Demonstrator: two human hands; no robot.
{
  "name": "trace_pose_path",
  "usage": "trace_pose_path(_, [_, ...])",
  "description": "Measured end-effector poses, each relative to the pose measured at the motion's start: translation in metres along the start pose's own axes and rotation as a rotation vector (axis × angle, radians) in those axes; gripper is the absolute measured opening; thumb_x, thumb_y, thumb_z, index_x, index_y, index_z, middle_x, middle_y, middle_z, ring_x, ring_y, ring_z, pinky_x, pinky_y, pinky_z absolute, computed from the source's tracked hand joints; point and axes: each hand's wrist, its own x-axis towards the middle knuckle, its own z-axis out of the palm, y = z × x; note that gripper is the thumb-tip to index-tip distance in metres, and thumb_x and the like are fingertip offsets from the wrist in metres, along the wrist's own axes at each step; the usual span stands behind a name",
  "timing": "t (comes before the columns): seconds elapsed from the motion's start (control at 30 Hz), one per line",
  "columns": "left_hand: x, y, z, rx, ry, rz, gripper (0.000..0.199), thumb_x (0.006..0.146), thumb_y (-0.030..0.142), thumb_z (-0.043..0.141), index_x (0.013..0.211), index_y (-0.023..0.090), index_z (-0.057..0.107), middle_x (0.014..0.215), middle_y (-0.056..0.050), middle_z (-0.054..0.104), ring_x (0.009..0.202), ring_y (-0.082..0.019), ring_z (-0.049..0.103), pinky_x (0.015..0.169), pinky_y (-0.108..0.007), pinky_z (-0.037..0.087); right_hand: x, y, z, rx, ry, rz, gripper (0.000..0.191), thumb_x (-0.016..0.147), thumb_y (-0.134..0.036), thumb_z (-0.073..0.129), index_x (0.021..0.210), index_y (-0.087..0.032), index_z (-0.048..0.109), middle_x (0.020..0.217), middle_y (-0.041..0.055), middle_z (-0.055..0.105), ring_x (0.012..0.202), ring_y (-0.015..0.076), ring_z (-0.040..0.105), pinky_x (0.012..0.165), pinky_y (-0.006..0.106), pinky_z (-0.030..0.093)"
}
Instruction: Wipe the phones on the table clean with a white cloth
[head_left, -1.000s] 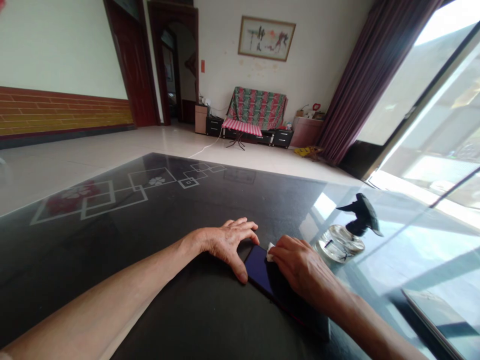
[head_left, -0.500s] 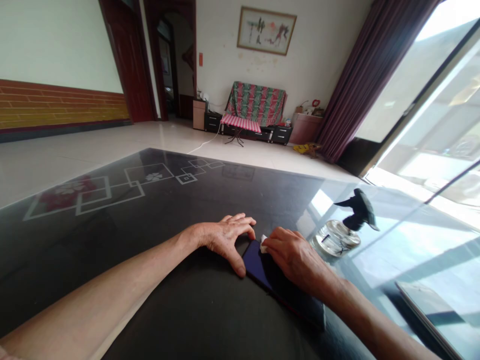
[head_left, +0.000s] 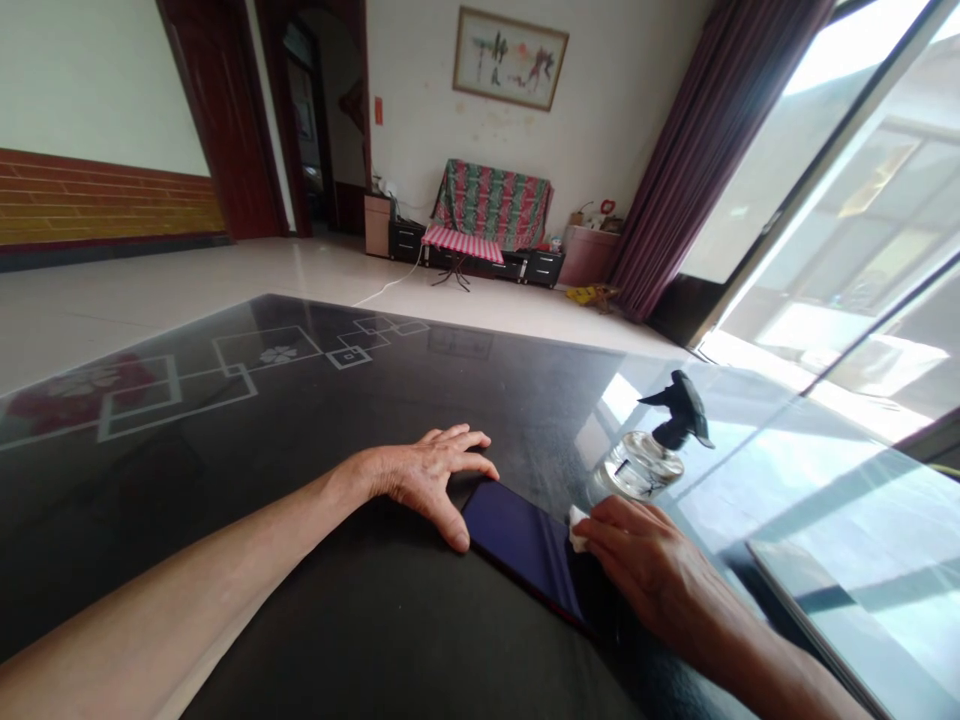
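Observation:
A dark smartphone (head_left: 517, 545) lies flat on the glossy black table (head_left: 315, 580), its screen facing up with a bluish sheen. At its far left end, my left hand (head_left: 427, 480) braces it, with the thumb on one corner, the index finger at the other and the remaining fingers spread over the table. My right hand (head_left: 652, 560) pinches a small white wad of tissue or cloth (head_left: 577, 528) against the screen's far edge. That hand and wrist hide part of the phone's near right end. Beyond the right hand stands a clear spray bottle (head_left: 643, 465) with a black trigger head.
At the right lies a flat, thin-edged object (head_left: 832, 610), reflecting window light. White square patterns (head_left: 180, 400) decorate the table's left side. Across the floor are a small pink-striped table (head_left: 463, 243), a cloth-draped piece (head_left: 491, 205) and a purple curtain (head_left: 675, 150).
My right hand has slid the white wad along the phone toward its near right end, uncovering more of the screen. My left hand stays at the phone's far end. The view has turned slightly right.

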Motion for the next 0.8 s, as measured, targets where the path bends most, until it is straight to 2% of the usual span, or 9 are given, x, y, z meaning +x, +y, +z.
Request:
trace_pose_path(0.1, [0.0, 0.004, 0.0, 0.046, 0.042, 0.009, 0.081, 0.054, 0.06, 0.078, 0.126, 0.035, 0.052, 0.154, -0.005, 0.02, 0.143, -0.039, 0.006, 0.112, -0.057, 0.014, 0.011, -0.002, 0.002, -0.019, 0.005, -0.02, 0.029, 0.098, -0.025, 0.034, 0.101, -0.023, 0.063, 0.088, 0.0052, 0.055, 0.08, 0.0174, 0.052, 0.075, 0.034, 0.039])
trace_pose_path(0.3, [-0.003, 0.003, 0.001, 0.064, 0.102, 0.049, 0.078, 0.048, 0.057, 0.081, 0.116, 0.027, 0.056, 0.15, -0.007, 0.028, 0.141, -0.037, 0.016, 0.112, -0.049, 0.023, 0.06, -0.017, 0.01, -0.06, 0.026, -0.09, 0.027, 0.098, -0.023, 0.038, 0.096, -0.024, 0.065, 0.087, 0.0029, 0.056, 0.079, 0.0161, 0.052, 0.076, 0.031, 0.038])
trace_pose_path(0.43, [-0.009, -0.001, -0.004, 0.086, 0.115, -0.005, 0.075, 0.048, 0.053, 0.082, 0.112, 0.024, 0.055, 0.147, -0.009, 0.031, 0.14, -0.035, 0.021, 0.111, -0.045, 0.028, 0.081, -0.022, 0.013, -0.067, 0.051, -0.125, 0.026, 0.097, -0.024, 0.04, 0.097, -0.024, 0.066, 0.088, 0.0028, 0.056, 0.081, 0.0153, 0.053, 0.077, 0.03, 0.038])
trace_pose_path(0.53, [-0.013, -0.004, -0.009, 0.121, 0.091, -0.056, 0.074, 0.048, 0.05, 0.081, 0.113, 0.024, 0.055, 0.145, -0.01, 0.033, 0.139, -0.035, 0.023, 0.11, -0.045, 0.03, 0.087, -0.023, 0.015, -0.055, 0.053, -0.14, 0.026, 0.097, -0.023, 0.04, 0.098, -0.024, 0.066, 0.088, 0.0027, 0.056, 0.081, 0.0148, 0.054, 0.077, 0.029, 0.038])
trace_pose_path(0.63, [-0.015, -0.002, -0.012, 0.144, 0.068, -0.086, 0.081, 0.049, 0.052, 0.081, 0.12, 0.026, 0.053, 0.149, -0.01, 0.028, 0.141, -0.038, 0.016, 0.111, -0.051, 0.025, 0.085, -0.021, 0.016, -0.054, 0.053, -0.141, 0.026, 0.097, -0.023, 0.04, 0.099, -0.025, 0.066, 0.088, 0.0026, 0.057, 0.081, 0.0146, 0.054, 0.077, 0.029, 0.038])
trace_pose_path(0.7, [-0.014, 0.0, -0.012, 0.138, 0.057, -0.089, 0.083, 0.049, 0.055, 0.081, 0.122, 0.027, 0.052, 0.15, -0.01, 0.026, 0.142, -0.04, 0.012, 0.111, -0.054, 0.022, 0.082, -0.02, 0.016, -0.056, 0.061, -0.132, 0.026, 0.097, -0.023, 0.041, 0.1, -0.025, 0.066, 0.089, 0.003, 0.057, 0.081, 0.0146, 0.054, 0.077, 0.029, 0.038])
trace_pose_path(0.8, [-0.012, 0.002, -0.012, 0.117, 0.065, -0.062, 0.077, 0.049, 0.056, 0.081, 0.116, 0.027, 0.057, 0.147, -0.009, 0.031, 0.141, -0.04, 0.015, 0.111, -0.053, 0.024, 0.08, -0.02, 0.016, -0.057, 0.065, -0.122, 0.026, 0.097, -0.023, 0.041, 0.099, -0.024, 0.066, 0.089, 0.0035, 0.057, 0.08, 0.0146, 0.054, 0.077, 0.029, 0.038])
